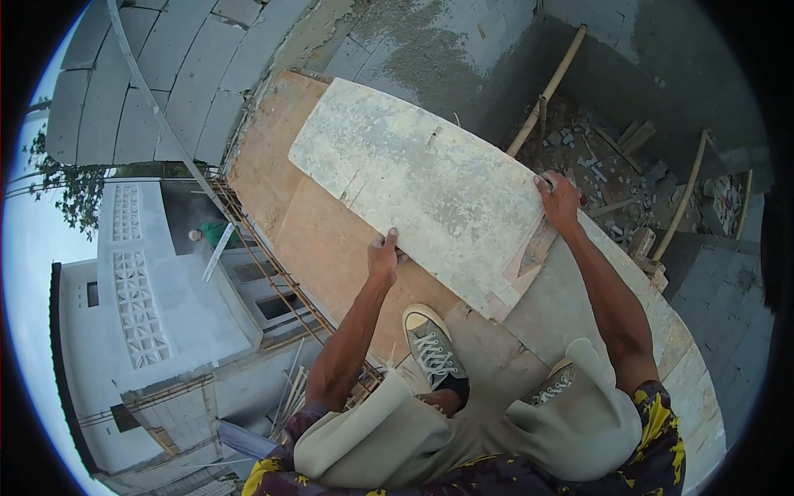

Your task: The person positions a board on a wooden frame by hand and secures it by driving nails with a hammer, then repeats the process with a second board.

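Note:
A worn, whitish plywood board (422, 182) with grey stains lies over the brown plywood decking (318, 231). My left hand (384, 258) grips its near long edge, thumb on top and fingers hidden beneath. At the right end, by the far corner, my right hand (560, 200) is closed round the edge, with the thumb and fingers at the rim. The board's near right corner has a split, ragged patch. My feet, in grey-green lace-up shoes (432, 351), stand on the decking just this side of the board.
Bamboo poles (550, 87) rise from a lower room littered with rubble (587, 157) on the right. Rebar (277, 269) runs along the decking's left edge, beside a drop. A grey block wall (174, 78) stands at upper left. A person in green (217, 233) is at the neighbouring building.

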Tool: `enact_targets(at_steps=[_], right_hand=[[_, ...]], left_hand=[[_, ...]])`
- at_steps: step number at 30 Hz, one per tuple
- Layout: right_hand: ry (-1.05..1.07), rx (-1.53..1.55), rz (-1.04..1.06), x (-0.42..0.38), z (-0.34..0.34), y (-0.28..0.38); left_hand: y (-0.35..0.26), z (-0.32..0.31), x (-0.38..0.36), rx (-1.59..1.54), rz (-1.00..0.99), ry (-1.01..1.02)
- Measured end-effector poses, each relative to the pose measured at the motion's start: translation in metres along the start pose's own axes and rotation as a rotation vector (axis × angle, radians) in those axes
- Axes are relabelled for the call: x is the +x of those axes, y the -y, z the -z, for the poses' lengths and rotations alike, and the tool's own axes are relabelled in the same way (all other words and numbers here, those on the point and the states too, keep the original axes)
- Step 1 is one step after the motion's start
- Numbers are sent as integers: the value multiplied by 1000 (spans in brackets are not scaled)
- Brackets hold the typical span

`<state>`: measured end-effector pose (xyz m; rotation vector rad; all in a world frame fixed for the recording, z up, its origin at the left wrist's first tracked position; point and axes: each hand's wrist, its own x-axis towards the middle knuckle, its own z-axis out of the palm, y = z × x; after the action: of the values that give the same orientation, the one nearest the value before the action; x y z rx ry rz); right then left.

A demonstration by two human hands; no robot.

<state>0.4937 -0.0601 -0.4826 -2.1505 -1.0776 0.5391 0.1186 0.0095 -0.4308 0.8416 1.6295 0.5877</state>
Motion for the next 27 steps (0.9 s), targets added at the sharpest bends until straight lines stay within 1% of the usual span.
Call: enact_targets(at_steps=[2, 3, 5, 7, 9, 10, 12, 13, 15, 16, 18, 19, 21, 22, 24, 27], right_hand=[[27, 8, 10, 3, 1, 3], [53, 18, 12, 2, 2, 3], [-32, 166, 88, 7, -3, -10], [-26, 397, -173, 14, 25, 5], [-87, 625, -258, 28, 29, -14], [-99, 598, -281, 30, 36, -18], [3, 624, -314, 34, 53, -22], [3, 614, -320, 33, 59, -24], [116, 368, -248, 28, 62, -25], [137, 364, -252, 24, 60, -24], [197, 256, -129, 13, 50, -21], [238, 252, -125, 10, 45, -19], [266, 175, -15, 6, 35, -13], [296, 171, -4, 5, 29, -14], [215, 54, 112, 3, 25, -14], [247, 47, 80, 4, 28, -11]], left_hand=[[3, -2, 1, -8, -18, 0], [1, 0, 1, 39, -22, -14], [0, 2, 3, 134, -23, -18], [-7, 5, 1, 254, -12, -8], [-20, 14, 0, 416, 11, 5], [-23, 18, 3, 496, 18, 9], [-24, 23, 4, 498, 36, 25], [-25, 24, 4, 497, 34, 12], [-23, 23, 6, 496, 40, 11], [-20, 24, 6, 493, 42, 2], [-15, 27, 10, 434, 34, 27], [-14, 27, 10, 401, 31, 35], [-14, 24, 7, 368, 27, 30], [-13, 23, 6, 354, 47, 8], [-11, 22, 7, 371, -10, 13], [-7, 21, 7, 371, -31, -2]])
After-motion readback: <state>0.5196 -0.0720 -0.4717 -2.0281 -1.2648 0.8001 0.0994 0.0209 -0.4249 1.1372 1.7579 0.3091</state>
